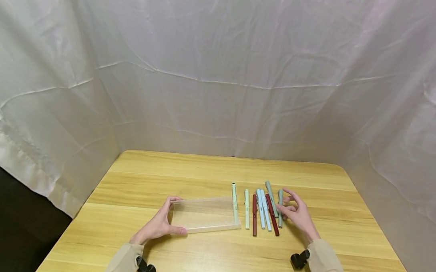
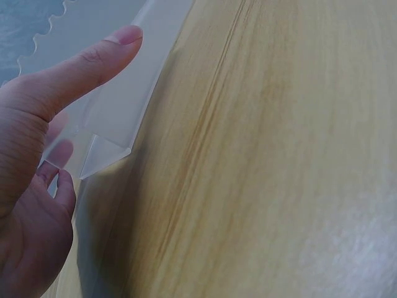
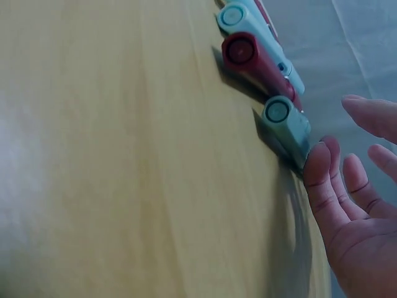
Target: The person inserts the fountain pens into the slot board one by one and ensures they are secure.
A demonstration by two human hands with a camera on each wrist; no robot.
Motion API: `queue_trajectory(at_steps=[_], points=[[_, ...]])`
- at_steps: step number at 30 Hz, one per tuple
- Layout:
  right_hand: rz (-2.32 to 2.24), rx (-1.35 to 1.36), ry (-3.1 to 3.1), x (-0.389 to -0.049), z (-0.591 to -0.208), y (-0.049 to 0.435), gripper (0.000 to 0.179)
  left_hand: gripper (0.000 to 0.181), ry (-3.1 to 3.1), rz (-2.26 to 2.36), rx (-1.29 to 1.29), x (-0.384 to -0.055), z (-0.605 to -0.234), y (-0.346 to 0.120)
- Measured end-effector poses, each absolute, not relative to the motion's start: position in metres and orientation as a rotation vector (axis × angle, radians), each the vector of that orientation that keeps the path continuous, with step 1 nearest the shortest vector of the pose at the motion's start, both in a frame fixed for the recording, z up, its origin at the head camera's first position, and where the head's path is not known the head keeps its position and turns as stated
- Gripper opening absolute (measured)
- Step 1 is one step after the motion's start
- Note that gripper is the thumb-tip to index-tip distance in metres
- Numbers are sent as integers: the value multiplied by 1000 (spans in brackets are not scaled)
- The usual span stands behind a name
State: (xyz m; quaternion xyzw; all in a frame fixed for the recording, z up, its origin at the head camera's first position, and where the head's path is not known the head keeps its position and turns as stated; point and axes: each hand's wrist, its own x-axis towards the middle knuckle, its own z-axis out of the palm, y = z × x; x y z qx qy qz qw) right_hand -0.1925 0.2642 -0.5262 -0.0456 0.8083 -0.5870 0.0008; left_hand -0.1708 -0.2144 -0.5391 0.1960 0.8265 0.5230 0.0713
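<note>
My left hand [image 1: 161,222] grips the left end of a clear plastic pen rack [image 1: 212,228], thumb on its front edge and fingers at its back. A wavy notched edge of the rack shows in the left wrist view. Across the rack's right end lies a mint pen [image 1: 235,204]. My right hand [image 1: 299,215] is at the rightmost grey-green pen [image 1: 280,222], with fingers apart and a fingertip right beside its barrel. To the left lie another grey-green pen [image 1: 269,190], two dark red pens [image 1: 254,217], two light blue pens [image 1: 260,209] and a second mint pen [image 1: 246,209].
The wooden table [image 1: 214,256] has rounded far corners. Pale curtains [image 1: 219,112] hang behind it and along both sides. A black surface [image 1: 13,217] shows beyond the left edge. Each wrist wears a small black camera [image 1: 299,259].
</note>
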Motion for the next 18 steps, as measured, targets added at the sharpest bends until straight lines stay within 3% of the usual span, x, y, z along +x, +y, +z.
queue_trajectory(at_steps=[18], points=[[-1757, -115, 2558, -205, -532, 271, 69, 95, 2491, 1574, 614, -170, -539, -215]])
